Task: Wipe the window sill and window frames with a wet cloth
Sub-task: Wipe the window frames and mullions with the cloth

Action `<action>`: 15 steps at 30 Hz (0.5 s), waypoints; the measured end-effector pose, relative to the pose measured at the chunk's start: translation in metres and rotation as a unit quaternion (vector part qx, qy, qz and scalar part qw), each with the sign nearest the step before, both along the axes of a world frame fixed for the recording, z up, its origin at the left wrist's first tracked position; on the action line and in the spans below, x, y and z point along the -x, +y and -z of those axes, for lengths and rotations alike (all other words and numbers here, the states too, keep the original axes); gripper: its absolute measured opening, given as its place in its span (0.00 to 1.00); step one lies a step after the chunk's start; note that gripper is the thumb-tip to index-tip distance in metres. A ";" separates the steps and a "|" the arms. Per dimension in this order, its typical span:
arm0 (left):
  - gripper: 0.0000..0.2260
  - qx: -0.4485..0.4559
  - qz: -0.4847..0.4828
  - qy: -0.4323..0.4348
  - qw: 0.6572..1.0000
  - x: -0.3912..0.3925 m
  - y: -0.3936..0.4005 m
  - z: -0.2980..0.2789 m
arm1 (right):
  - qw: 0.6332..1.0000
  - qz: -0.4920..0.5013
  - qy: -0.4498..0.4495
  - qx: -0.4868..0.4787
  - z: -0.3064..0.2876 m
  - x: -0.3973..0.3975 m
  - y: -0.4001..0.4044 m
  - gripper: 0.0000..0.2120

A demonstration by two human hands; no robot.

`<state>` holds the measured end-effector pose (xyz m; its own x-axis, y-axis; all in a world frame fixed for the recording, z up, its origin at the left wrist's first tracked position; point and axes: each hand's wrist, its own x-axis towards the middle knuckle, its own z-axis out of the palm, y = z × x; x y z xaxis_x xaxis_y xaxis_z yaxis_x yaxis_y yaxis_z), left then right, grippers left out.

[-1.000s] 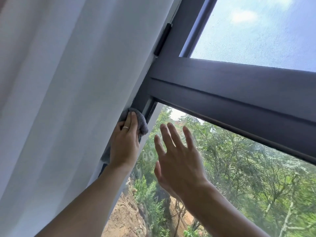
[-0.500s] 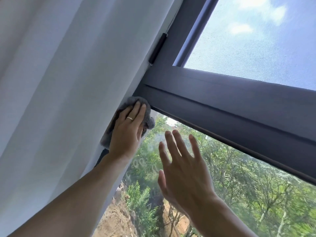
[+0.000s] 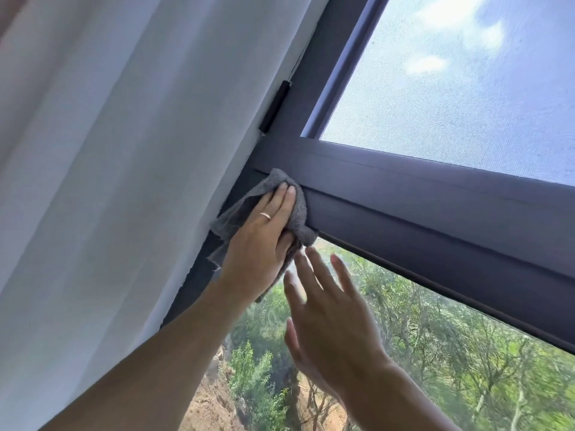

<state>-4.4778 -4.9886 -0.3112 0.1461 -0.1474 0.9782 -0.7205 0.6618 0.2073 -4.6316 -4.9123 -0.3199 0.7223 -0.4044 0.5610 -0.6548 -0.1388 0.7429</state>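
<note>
Nearest, my right hand (image 3: 326, 318) is spread flat, fingers straight, braced against the lower glass pane (image 3: 435, 353) and holding nothing. Beyond it, my left hand (image 3: 264, 241) presses the crumpled grey wet cloth (image 3: 239, 209) with straight fingers onto the dark metal window frame (image 3: 435, 222), at the corner beside the white sheer curtain (image 3: 124, 181). To wipe well, I should keep my palm flat and draw the cloth along the crossbar's groove. Farthest lies the mesh-screened upper pane (image 3: 466, 98).

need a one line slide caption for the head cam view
Left hand presses a grey cloth into the dark window frame corner beside a white curtain; right hand open near the glass.
</note>
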 end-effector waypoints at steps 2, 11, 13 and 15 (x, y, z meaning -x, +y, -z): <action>0.28 -0.010 0.003 0.025 1.000 -0.005 -0.004 0.001 | 1.000 0.009 -0.008 0.005 -0.004 0.002 0.010 0.32; 0.26 0.016 0.001 -0.013 1.000 0.006 0.020 0.000 | 0.998 0.041 -0.040 0.017 -0.007 0.017 0.037 0.28; 0.27 -0.015 -0.017 0.018 1.000 0.003 0.015 0.000 | 0.998 0.035 -0.050 0.015 -0.007 0.018 0.043 0.27; 0.28 -0.057 -0.042 0.060 0.996 0.004 0.012 0.000 | 0.999 0.026 -0.043 0.017 -0.004 0.024 0.051 0.28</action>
